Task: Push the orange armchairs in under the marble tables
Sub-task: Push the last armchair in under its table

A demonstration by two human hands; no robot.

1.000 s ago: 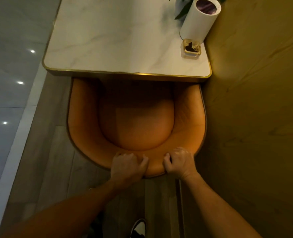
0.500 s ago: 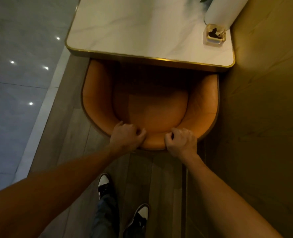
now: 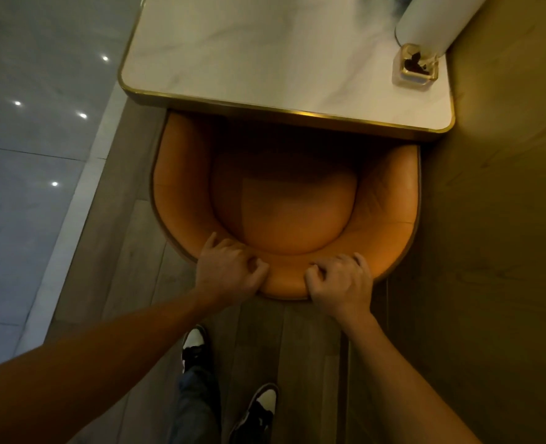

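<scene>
An orange armchair (image 3: 284, 216) with a curved back stands right below me, its front part tucked under a white marble table (image 3: 265, 59) with a gold rim. My left hand (image 3: 228, 267) grips the top of the backrest left of its middle, fingers curled over the padding. On the same rim, a little to the right, my right hand (image 3: 340, 280) holds on the same way. A short stretch of orange padding shows between the two hands.
A wooden wall (image 3: 505, 235) runs close along the chair's right side. On the table's far right corner stand a white cylinder (image 3: 432, 20) and a small clear cube (image 3: 416, 67). Grey glossy tiles (image 3: 34, 155) lie left of the wood floor. My shoes (image 3: 194, 344) are behind the chair.
My view has shifted back and left, so my legs and shoes now show. Both hands stay on the backrest. The chair sits about as far under the table as before.
</scene>
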